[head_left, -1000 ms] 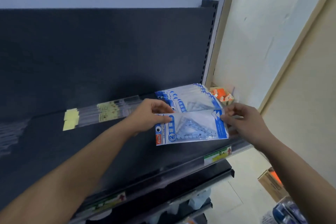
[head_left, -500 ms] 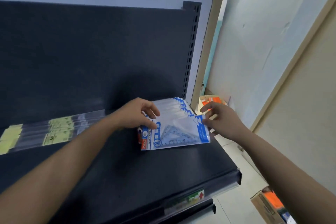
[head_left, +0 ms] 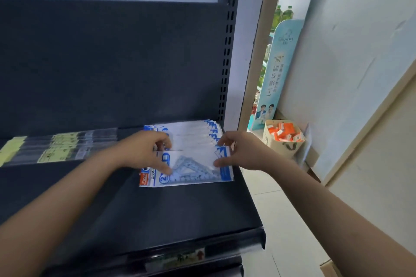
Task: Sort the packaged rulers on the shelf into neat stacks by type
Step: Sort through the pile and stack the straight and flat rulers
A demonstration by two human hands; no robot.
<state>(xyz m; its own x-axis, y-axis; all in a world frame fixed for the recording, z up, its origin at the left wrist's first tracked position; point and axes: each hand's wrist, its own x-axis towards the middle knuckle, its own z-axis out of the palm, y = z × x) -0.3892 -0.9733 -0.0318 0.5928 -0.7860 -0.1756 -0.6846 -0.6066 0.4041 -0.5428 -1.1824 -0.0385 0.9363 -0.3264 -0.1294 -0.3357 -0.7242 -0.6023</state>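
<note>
Currently left hand (head_left: pixel 146 153) and right hand (head_left: pixel 244 153) pinch the front set-square packet (head_left: pixel 195 172) by its ends, on the fanned stack (head_left: pixel 191 131) at the shelf (head_left: pixel 157 213) right end. Risk: glossy packets slide, stack skews.

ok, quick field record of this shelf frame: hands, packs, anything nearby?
left hand: pinches left end of front set-square pack
right hand: pinches its right end
front set-square pack: lies flat, nearest layer of fanned stack
fanned stack: blue-white packs, right side of shelf
clear ruler packs: left of stack, yellow labels, apart from it
paper bag: right of shelf, by wall, holds orange boxes
</note>
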